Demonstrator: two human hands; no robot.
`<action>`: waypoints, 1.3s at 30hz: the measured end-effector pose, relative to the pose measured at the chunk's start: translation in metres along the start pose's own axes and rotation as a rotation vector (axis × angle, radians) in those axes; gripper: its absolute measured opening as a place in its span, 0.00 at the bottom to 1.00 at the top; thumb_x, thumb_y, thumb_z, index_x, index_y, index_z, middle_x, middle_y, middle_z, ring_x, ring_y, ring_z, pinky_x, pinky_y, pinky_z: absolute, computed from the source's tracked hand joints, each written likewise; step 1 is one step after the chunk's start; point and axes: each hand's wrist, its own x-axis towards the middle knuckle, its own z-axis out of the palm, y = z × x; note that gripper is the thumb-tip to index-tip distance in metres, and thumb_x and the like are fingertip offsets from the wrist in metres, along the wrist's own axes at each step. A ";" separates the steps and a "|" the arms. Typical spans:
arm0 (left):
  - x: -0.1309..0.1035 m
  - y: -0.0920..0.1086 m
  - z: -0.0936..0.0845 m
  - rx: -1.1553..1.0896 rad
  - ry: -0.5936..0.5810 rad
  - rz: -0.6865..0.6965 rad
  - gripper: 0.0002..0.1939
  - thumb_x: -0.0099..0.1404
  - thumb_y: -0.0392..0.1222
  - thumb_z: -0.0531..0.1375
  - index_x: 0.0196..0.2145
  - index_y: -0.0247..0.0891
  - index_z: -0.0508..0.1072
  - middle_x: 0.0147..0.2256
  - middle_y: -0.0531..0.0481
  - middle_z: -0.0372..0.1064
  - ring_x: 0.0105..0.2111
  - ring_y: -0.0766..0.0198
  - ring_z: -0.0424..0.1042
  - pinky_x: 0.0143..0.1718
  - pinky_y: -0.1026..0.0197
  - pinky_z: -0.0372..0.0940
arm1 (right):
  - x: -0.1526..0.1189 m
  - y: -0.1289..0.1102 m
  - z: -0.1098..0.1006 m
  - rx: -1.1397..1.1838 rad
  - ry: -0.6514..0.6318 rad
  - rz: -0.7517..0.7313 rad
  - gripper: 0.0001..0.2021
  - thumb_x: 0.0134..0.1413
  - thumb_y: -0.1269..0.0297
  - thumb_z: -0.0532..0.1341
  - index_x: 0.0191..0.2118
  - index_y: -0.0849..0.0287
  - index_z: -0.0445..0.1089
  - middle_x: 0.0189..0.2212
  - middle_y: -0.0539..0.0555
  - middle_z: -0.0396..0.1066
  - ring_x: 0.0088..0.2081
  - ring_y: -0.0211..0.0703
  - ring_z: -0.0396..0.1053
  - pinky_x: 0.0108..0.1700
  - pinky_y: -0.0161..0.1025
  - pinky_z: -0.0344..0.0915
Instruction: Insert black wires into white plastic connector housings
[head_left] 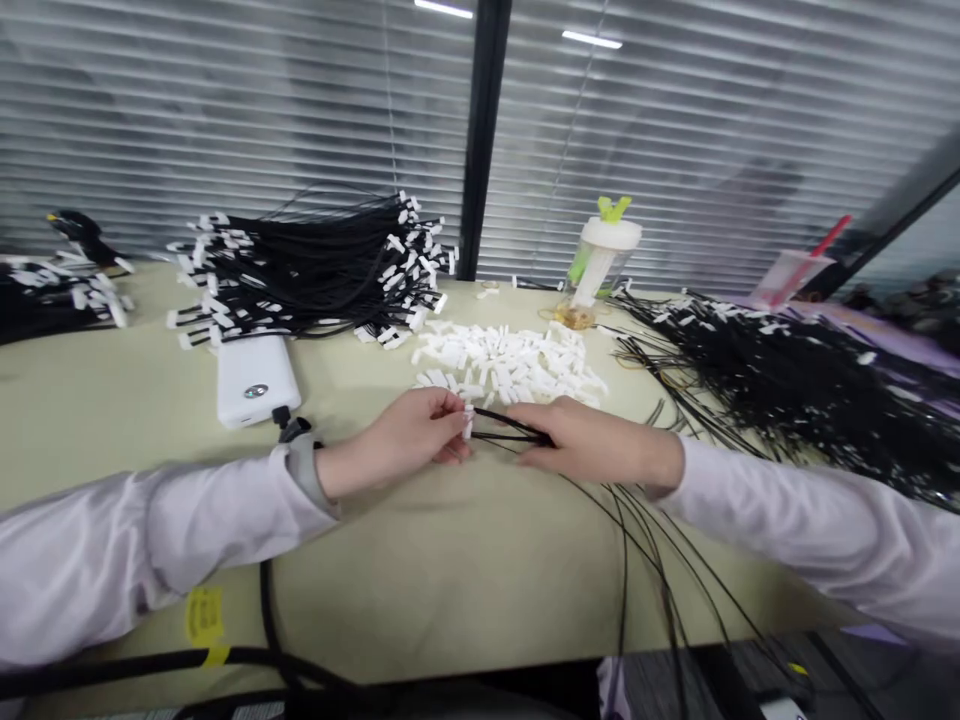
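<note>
My left hand [431, 428] pinches a small white connector [469, 422] near the middle of the table. Black cables [504, 427] run from the connector to the right into my right hand [574, 437], whose fingers are closed round them. More thin cables [652, 560] trail from below my right hand over the table's front edge. Just behind both hands lies a heap of loose white connectors [514, 362].
Behind on the left is a bundle of black cables [315, 265] with white ends, beside a white power bank [257, 380]. Farther right stand a lidded cup [609, 240] and a large cable pile [795, 385]. A thick black cable [150, 663] crosses the front left.
</note>
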 end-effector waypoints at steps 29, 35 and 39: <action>-0.026 0.006 -0.003 0.439 0.050 0.249 0.14 0.58 0.47 0.52 0.36 0.37 0.68 0.31 0.50 0.68 0.26 0.66 0.65 0.26 0.65 0.60 | -0.059 0.004 -0.022 0.411 0.125 0.281 0.16 0.56 0.55 0.49 0.38 0.61 0.66 0.17 0.46 0.58 0.19 0.30 0.57 0.20 0.28 0.54; -0.023 0.004 -0.008 0.615 -0.080 0.258 0.12 0.57 0.45 0.52 0.28 0.37 0.71 0.23 0.55 0.66 0.23 0.68 0.61 0.23 0.66 0.54 | -0.061 0.003 -0.009 0.393 0.181 0.256 0.16 0.57 0.55 0.46 0.36 0.61 0.65 0.18 0.47 0.58 0.21 0.31 0.57 0.23 0.29 0.55; -0.023 0.003 -0.010 0.612 -0.011 0.287 0.11 0.57 0.42 0.51 0.24 0.37 0.69 0.21 0.55 0.64 0.23 0.68 0.62 0.24 0.66 0.55 | -0.068 -0.012 0.004 0.087 0.093 0.231 0.14 0.50 0.51 0.54 0.35 0.57 0.66 0.21 0.48 0.63 0.23 0.34 0.59 0.27 0.32 0.54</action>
